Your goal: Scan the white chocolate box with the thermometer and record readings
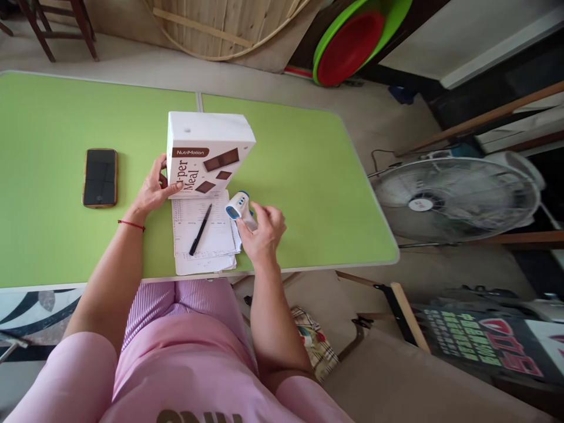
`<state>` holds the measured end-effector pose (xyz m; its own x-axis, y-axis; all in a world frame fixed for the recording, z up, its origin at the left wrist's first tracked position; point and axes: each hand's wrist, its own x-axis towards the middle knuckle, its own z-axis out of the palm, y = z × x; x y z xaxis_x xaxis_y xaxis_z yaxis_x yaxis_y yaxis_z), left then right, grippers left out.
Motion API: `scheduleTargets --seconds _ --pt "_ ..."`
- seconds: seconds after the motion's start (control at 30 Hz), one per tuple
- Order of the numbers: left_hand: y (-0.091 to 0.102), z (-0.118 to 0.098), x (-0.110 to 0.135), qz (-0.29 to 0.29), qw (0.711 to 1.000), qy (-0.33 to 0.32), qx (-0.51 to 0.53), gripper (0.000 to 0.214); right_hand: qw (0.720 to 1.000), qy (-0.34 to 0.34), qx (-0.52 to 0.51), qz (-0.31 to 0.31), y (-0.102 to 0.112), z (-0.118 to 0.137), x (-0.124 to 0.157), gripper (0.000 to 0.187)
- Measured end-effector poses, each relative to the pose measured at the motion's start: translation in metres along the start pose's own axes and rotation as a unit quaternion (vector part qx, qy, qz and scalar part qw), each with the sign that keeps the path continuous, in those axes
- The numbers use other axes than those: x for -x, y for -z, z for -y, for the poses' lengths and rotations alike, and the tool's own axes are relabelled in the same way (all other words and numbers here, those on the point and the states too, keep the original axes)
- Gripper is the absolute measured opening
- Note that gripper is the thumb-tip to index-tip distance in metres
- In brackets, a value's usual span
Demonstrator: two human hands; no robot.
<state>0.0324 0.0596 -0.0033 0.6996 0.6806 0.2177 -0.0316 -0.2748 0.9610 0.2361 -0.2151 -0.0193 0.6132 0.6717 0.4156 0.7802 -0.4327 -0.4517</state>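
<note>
Both hands work near the green table's [308, 176] near edge. The left hand [154, 191] grips the left side of an upright white box [207, 153]. Just right of it, the right hand [264, 229] is closed around a thermometer [239, 207]. Papers [207, 249] bearing a black pen [200, 229] lie between them, and a phone [100, 177] rests well left.

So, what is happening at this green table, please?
A person sits at the green table. The left hand holds a white carton standing at the far edge of the papers. The right hand grips a white and blue handheld device beside the carton. A black pen lies on the papers, and a phone lies apart to the left.
</note>
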Motion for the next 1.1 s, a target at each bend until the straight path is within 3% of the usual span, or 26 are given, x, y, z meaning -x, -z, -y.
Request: scheduleTargets --seconds 0.13,0.23,0.33,0.47,0.53,0.63,0.7,0.8,0.9,1.1 --pt "0.005 -0.008 0.001 0.022 0.998 0.007 -0.060 0.095 0.982 0.142 -0.057 0.110 -0.002 0.033 -0.002 0.037" --pt "0.005 -0.018 0.003 0.021 0.979 0.028 -0.201 0.105 0.963 0.192 -0.041 0.184 -0.009 0.048 -0.004 0.046" --pt "0.001 -0.027 0.005 0.050 0.934 0.088 -0.342 0.122 0.953 0.219 -0.014 0.211 -0.009 0.049 -0.007 0.041" --pt "-0.004 -0.032 0.005 0.106 0.905 0.130 -0.390 0.129 0.944 0.251 -0.049 0.209 0.000 0.042 -0.010 0.021" --pt "-0.003 -0.029 0.005 0.127 0.903 0.134 -0.389 0.135 0.947 0.233 -0.116 0.187 0.005 0.042 -0.007 0.013" --pt "0.000 -0.021 0.005 0.149 0.908 0.121 -0.373 0.142 0.954 0.127 -0.244 0.119 0.004 0.054 0.004 0.015" --pt "0.002 -0.015 0.005 0.161 0.914 0.104 -0.357 0.145 0.943 0.038 -0.318 0.088 -0.002 0.069 0.012 0.021" --pt "0.005 -0.009 0.005 0.166 0.927 0.081 -0.326 0.150 0.919 -0.046 -0.379 0.097 -0.017 0.094 0.021 0.024" --pt "0.005 -0.007 0.005 0.165 0.933 0.073 -0.311 0.152 0.911 -0.069 -0.390 0.117 -0.030 0.109 0.024 0.022" --pt "0.005 -0.010 0.004 0.170 0.928 0.081 -0.321 0.155 0.930 -0.039 -0.348 0.112 -0.039 0.112 0.027 0.016"
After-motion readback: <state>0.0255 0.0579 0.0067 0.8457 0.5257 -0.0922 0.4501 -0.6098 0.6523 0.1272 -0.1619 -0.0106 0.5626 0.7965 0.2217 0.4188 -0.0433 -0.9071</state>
